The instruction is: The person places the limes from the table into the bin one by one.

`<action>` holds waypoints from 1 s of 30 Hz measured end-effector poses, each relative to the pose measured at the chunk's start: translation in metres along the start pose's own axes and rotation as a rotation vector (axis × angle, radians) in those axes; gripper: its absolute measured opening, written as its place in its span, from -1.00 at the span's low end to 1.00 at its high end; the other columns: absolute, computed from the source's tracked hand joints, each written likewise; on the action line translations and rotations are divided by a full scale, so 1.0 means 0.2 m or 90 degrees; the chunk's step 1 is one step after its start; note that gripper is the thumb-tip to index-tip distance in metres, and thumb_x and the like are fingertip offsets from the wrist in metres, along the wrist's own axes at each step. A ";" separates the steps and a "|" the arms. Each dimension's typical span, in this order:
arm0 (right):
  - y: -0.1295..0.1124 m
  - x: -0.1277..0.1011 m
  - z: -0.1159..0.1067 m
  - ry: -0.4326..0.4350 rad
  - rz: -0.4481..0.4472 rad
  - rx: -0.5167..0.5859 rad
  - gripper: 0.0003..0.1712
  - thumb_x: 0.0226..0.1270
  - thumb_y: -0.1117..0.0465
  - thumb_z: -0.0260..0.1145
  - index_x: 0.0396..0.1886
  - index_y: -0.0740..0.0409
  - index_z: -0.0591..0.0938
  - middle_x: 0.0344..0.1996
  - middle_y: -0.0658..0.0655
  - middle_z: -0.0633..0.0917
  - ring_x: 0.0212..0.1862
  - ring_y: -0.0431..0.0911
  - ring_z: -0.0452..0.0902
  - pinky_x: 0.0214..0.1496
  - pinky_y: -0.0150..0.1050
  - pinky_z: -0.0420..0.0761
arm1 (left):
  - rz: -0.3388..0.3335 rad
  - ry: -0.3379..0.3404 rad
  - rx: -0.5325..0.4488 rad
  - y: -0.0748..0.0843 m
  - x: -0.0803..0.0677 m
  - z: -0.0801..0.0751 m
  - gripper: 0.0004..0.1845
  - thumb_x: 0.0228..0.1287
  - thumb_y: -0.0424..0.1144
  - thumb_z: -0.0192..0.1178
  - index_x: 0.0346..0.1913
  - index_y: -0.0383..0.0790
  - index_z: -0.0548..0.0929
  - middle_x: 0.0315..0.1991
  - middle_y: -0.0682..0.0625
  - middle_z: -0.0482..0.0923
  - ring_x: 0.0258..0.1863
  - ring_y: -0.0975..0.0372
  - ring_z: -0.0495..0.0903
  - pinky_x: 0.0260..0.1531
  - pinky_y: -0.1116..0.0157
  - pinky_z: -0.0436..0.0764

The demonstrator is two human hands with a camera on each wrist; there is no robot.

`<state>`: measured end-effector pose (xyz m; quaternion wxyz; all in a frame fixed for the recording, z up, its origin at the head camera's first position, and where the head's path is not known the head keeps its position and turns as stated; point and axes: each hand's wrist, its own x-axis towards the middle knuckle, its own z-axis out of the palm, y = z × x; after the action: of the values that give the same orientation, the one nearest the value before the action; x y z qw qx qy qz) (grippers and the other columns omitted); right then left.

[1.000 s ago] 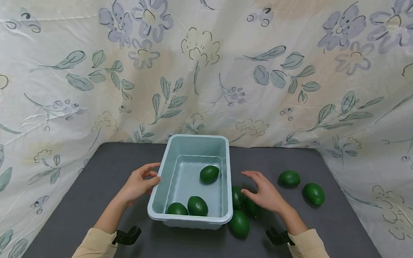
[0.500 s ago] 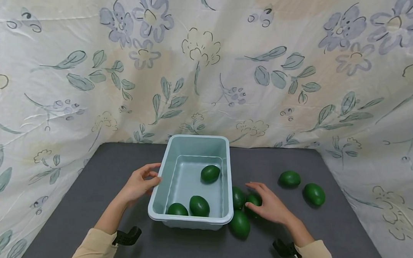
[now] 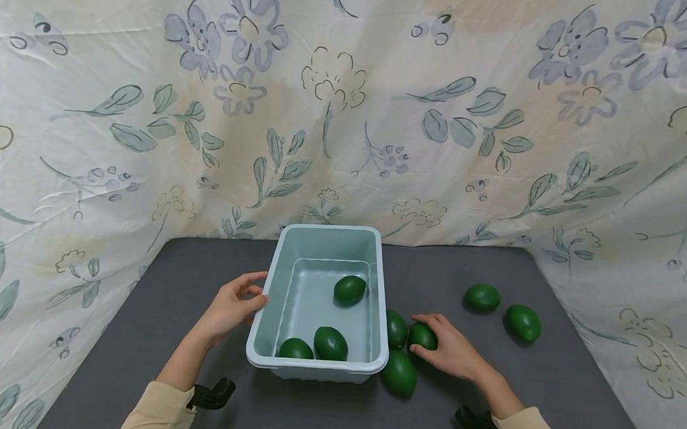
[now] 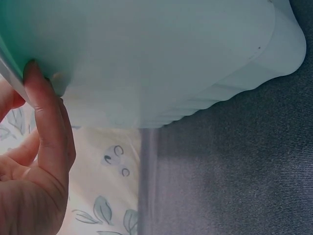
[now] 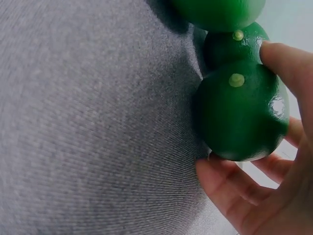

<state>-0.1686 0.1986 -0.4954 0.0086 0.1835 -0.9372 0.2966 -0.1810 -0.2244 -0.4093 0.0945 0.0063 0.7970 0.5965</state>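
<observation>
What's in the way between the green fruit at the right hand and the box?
Another green fruit sits between the fruit at the right hand and the box. Past it, the box's raised side wall is in the way too.

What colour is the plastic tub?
Pale blue-green; the tub shows best in the head view.

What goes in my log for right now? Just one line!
left hand: grips rim of pale blue bin | right hand: curled around green fruit | inside bin: three fruits | table, right of bin: four fruits
</observation>
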 end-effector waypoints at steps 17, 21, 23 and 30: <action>0.01 -0.01 -0.01 0.002 -0.006 0.022 -0.39 0.08 -0.03 0.39 0.12 0.07 0.49 -0.04 0.11 0.48 -0.15 -0.11 0.48 -0.25 -0.24 0.49 | 0.007 -0.002 0.001 0.00 -0.01 0.00 -0.42 0.23 -0.29 0.18 0.31 -0.17 0.28 -0.13 -0.25 0.46 -0.34 0.13 0.60 -0.40 0.11 0.63; 0.02 0.00 -0.01 0.010 -0.005 0.021 -0.39 0.06 0.00 0.40 0.12 0.06 0.49 -0.03 0.11 0.49 -0.14 -0.12 0.48 -0.22 -0.23 0.50 | 0.010 -0.005 -0.001 0.00 -0.01 0.00 -0.42 0.22 -0.29 0.18 0.30 -0.18 0.28 -0.14 -0.25 0.46 -0.35 0.13 0.60 -0.41 0.11 0.63; 0.02 0.00 -0.02 0.015 -0.003 0.021 -0.39 0.06 0.01 0.40 0.13 0.06 0.49 -0.03 0.10 0.49 -0.14 -0.12 0.48 -0.21 -0.22 0.50 | 0.011 -0.006 -0.001 0.00 -0.01 0.00 -0.42 0.22 -0.29 0.17 0.30 -0.17 0.28 -0.14 -0.25 0.46 -0.36 0.13 0.61 -0.41 0.10 0.63; 0.02 0.01 -0.04 0.039 -0.011 0.026 -0.38 0.06 0.01 0.41 0.13 0.09 0.49 -0.03 0.10 0.49 -0.16 -0.11 0.49 -0.23 -0.23 0.51 | 0.014 -0.008 -0.007 0.00 -0.01 0.00 -0.42 0.23 -0.30 0.17 0.31 -0.17 0.28 -0.14 -0.26 0.47 -0.38 0.12 0.62 -0.40 0.05 0.62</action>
<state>-0.1736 0.2050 -0.4911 0.0365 0.1829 -0.9284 0.3213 -0.1787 -0.2242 -0.4096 0.0930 0.0180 0.7931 0.6017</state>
